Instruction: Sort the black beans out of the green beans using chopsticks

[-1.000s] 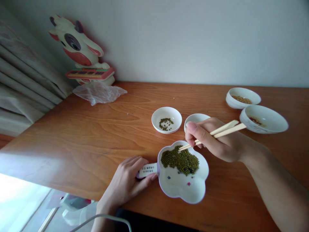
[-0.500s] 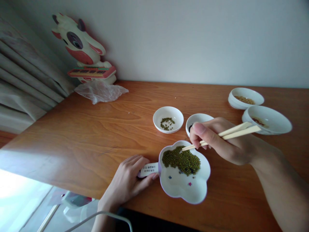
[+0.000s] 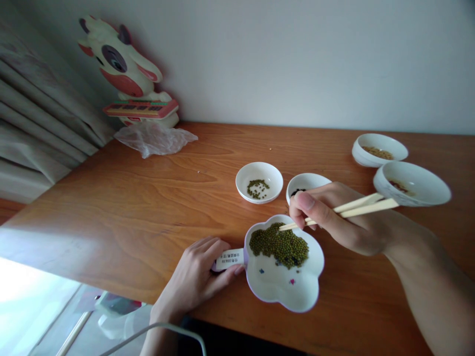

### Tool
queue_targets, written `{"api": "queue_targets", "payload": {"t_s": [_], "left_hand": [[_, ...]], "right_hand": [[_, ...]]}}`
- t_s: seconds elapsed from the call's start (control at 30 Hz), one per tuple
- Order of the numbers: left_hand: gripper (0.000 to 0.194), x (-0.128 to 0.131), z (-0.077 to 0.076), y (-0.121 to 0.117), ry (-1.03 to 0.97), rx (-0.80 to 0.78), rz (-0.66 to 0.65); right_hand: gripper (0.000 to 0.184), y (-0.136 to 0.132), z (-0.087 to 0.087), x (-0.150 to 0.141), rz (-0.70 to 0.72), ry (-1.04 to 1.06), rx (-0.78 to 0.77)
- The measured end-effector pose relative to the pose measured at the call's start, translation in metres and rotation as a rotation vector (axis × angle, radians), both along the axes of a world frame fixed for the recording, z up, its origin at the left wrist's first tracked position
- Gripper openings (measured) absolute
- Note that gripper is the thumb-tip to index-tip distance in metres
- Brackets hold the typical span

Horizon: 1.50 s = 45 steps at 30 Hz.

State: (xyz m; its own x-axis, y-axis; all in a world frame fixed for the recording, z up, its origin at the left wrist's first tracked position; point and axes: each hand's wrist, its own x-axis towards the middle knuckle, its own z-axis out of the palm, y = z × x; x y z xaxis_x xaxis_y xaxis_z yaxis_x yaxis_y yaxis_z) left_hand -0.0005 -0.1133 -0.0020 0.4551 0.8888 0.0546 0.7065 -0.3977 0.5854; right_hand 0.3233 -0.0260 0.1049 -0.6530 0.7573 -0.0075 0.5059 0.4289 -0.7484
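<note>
The right hand (image 3: 330, 212) is closed around a pair of pale wooden chopsticks (image 3: 371, 208), thumb on top. Their long axis slants from beyond the wrist at upper right down leftward, and the tips meet the far edge of a heap of small round green beans (image 3: 282, 244). That heap lies to the left of the right hand and slightly nearer the body, in the far half of a white flower-shaped dish with a purple rim (image 3: 282, 291). The tips sit close together; whether a bean is between them cannot be told.

The left hand (image 3: 200, 272) is clamped on the dish's labelled handle (image 3: 230, 258), at the left, so the right hand is the nearer one to the beans.

Beyond the dish on the brown wooden bench (image 3: 166, 207) stands a round white bowl holding a few green beans (image 3: 273, 185); beside it, a second white bowl with dark contents (image 3: 313, 180) is partly hidden by the right hand.
</note>
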Motion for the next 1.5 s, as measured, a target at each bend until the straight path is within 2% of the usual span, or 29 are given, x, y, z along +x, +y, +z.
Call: {"api": "queue_targets", "payload": {"t_s": [0.33, 0.57, 1.03, 1.3, 1.5], "left_hand": [[0.028, -0.001, -0.002, 0.000, 0.008, 0.007, 0.005], [0.028, 0.000, -0.001, 0.000, 0.016, 0.008, 0.003], [0.029, 0.001, 0.000, 0.000, 0.011, -0.012, 0.019], [0.029, 0.000, 0.000, -0.002, 0.010, 0.001, 0.020], [0.030, 0.000, -0.001, 0.000, 0.013, -0.005, 0.018]], "right_hand": [[0.061, -0.004, 0.006, -0.001, 0.043, -0.048, -0.024], [0.053, -0.002, 0.000, -0.002, 0.028, 0.000, -0.045], [0.051, -0.001, -0.002, -0.003, 0.029, 0.015, -0.033], [0.054, 0.001, -0.003, -0.010, 0.010, 0.079, 0.080], [0.059, -0.002, 0.007, -0.005, 0.009, 0.117, 0.082]]}}
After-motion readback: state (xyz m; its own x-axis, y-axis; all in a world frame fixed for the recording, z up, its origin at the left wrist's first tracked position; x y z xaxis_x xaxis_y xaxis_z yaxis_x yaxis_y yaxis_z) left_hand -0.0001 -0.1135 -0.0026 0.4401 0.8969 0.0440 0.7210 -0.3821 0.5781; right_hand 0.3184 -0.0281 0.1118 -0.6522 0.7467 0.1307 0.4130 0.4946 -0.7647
